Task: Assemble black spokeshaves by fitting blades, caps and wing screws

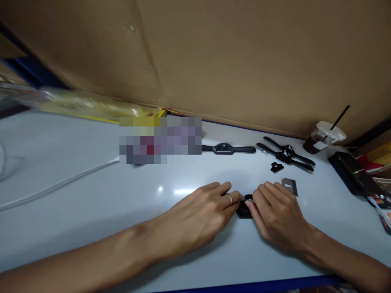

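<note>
Left hand: wearing a ring [231, 198], this left hand [214, 207] is curling its fingers together at the left end of a black tool [244, 211]; whether they are clamping is staying hidden.
Right hand: this right hand [279, 215] is clamping its fingers over the tool's right end, the thumb pressing near its middle.
Slip risk: if the thumb is pushing hard on so small a part, it could be sliding off, and the tool could be twisting between the hands.
Black tool: it is sitting between the hands, low over the near half of the table [171, 175].
Long axis: it is apparently running left to right, hand to hand; the ends are hiding. A flat side is facing the person; which way any cutting edge is pointing, I cannot tell.
Slotted metal plate [293, 187]: it is lying just beyond the right knuckles, where a forward shove could be knocking it or scraping the skin.
Small black plate [277, 167]: it is lying loose farther back, possibly getting swept aside by a careless reach.
Two-handled tools [287, 154]: they are lying beyond, crossing closely.
Drink cup [324, 138]: it is standing by the wall; a bump could be spilling it.
</note>
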The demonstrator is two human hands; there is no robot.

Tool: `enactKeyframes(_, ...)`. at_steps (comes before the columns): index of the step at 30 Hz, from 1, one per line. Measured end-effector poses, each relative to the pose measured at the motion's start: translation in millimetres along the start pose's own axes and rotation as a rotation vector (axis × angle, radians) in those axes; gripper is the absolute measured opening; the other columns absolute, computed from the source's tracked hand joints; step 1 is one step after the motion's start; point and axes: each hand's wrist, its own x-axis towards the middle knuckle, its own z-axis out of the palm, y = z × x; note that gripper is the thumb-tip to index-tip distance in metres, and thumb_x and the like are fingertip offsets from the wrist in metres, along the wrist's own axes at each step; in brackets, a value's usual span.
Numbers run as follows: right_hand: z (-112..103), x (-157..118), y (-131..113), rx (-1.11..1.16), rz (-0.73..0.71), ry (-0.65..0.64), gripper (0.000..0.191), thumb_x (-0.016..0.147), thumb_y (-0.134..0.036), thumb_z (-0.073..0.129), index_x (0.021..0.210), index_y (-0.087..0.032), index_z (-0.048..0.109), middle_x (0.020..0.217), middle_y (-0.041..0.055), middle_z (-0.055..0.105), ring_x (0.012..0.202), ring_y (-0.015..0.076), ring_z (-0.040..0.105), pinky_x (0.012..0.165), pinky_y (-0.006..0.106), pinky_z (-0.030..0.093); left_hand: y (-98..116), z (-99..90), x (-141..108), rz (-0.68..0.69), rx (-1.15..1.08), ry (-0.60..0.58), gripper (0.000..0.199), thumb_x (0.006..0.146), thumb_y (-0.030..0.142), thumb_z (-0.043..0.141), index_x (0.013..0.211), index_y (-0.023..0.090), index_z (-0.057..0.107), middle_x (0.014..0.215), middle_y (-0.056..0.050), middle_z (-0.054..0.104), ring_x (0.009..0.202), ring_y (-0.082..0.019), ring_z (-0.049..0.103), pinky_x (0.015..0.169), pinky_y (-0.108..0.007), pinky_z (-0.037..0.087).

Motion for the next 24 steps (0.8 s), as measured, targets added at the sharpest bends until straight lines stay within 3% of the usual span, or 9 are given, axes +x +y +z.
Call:
enactKeyframes(6, 2, 1, -2, 0.086, 0.1, -0.028, 0.035, 0.105, -0.016, 0.043, 0.074, -0.017, 0.06, 0.069, 0.0028, 0.057, 0.064, 0.018, 0.047, 0.065, 0.034, 0.033, -2, -0.8, 1, -0.005, -0.039, 0.002, 0.023, 0.087, -0.004, 0.051, 0.089, 0.015, 0.064, 0.084, -0.004, 0.064, 0.074, -0.022, 0.05, 0.068, -0.035, 0.043)
enactKeyframes(12, -10, 2, 31, 0.288, 0.166, 0.005, 0.036, 0.107, -0.03, 0.052, 0.075, -0.018, 0.061, 0.066, -0.0002, 0.059, 0.06, 0.0145, 0.049, 0.063, 0.031, 0.036, -6, 5.7, -2, -0.005, 0.016, -0.011, 0.019, 0.092, 0.002, 0.054, 0.104, 0.014, 0.064, 0.091, -0.005, 0.065, 0.08, -0.023, 0.053, 0.068, -0.036, 0.044)
enactKeyframes(17, -18, -3, 56, 0.247, 0.234, 0.042, 0.032, 0.103, -0.021, 0.055, 0.071, -0.019, 0.059, 0.064, -0.0012, 0.056, 0.058, 0.0136, 0.048, 0.06, 0.03, 0.036, -7, 4.8, -3, 0.009, 0.031, -0.012, 0.021, 0.093, 0.002, 0.052, 0.106, 0.014, 0.063, 0.092, -0.006, 0.066, 0.078, -0.023, 0.055, 0.066, -0.036, 0.045)
enactKeyframes(24, -20, -4, 53, 0.219, 0.174, -0.016, 0.033, 0.105, -0.023, 0.053, 0.074, -0.018, 0.063, 0.068, 0.0008, 0.061, 0.061, 0.0139, 0.051, 0.062, 0.029, 0.038, -8, 0.6, -2, 0.011, 0.02, -0.015, 0.022, 0.095, 0.003, 0.05, 0.11, 0.013, 0.063, 0.094, -0.007, 0.066, 0.08, -0.023, 0.058, 0.067, -0.036, 0.047)
